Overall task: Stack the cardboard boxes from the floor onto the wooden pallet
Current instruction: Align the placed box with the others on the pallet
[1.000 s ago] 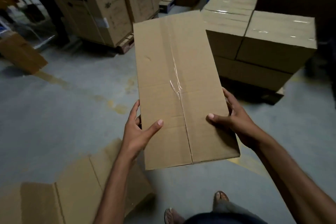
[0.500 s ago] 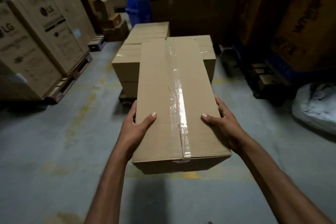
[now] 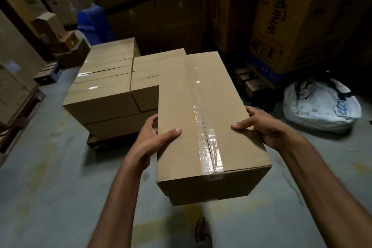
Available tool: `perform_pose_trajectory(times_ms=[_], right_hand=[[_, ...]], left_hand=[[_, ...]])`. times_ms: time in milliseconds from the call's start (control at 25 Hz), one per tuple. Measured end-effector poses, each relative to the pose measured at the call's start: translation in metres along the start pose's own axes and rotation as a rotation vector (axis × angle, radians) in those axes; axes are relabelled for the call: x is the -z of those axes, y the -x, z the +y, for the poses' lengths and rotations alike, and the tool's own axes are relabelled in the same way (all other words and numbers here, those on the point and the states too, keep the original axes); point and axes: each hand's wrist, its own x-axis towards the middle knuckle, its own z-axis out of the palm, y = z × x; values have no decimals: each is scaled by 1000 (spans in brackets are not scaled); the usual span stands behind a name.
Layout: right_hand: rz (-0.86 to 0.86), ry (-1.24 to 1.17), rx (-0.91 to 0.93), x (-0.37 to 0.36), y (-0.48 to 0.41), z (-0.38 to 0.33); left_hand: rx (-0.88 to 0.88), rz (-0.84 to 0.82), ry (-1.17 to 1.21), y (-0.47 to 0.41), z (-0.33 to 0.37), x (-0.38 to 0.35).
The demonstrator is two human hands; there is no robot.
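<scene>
I carry a long taped cardboard box (image 3: 193, 110) in front of me, above the floor. My left hand (image 3: 153, 137) grips its left side with the thumb on top. My right hand (image 3: 261, 125) grips the right side the same way. Ahead and to the left, several taped boxes (image 3: 104, 86) are stacked in two layers on the wooden pallet (image 3: 100, 143), of which only a dark front edge shows. The far end of the held box overlaps the stack's right side in view.
Tall appliance cartons (image 3: 291, 16) stand on pallets at the right and back. A white sack (image 3: 322, 106) lies on the floor at the right. A blue bin (image 3: 92, 24) and small boxes (image 3: 58, 36) sit behind the stack. More cartons (image 3: 12, 78) line the left. My foot (image 3: 203, 233) is below.
I have walked closer to the pallet stack with the box. The stack now lies left of the held box instead of behind it. Both hands keep the same grip.
</scene>
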Motion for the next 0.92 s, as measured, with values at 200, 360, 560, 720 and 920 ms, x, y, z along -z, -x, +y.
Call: perform_pose_trajectory(times_ms=[200,360,560,720,920], right_hand=[[72,-43,-104,43,-87,-48],[142,-127,-140,78,-133,-75],[252,-168,-70,138,-208,-98],[310,0,40,187,-282,-123],[216,42,157,246,-368,-180]], left_hand=[[17,-124,-85,-127,61,-28],[-18,-216,-135,-208,106,-65],[-105,-275,-145,-294,141,-122],[-230,-238,-175,-364,156,-173],[-200,-120,-7,-433,188,-233]])
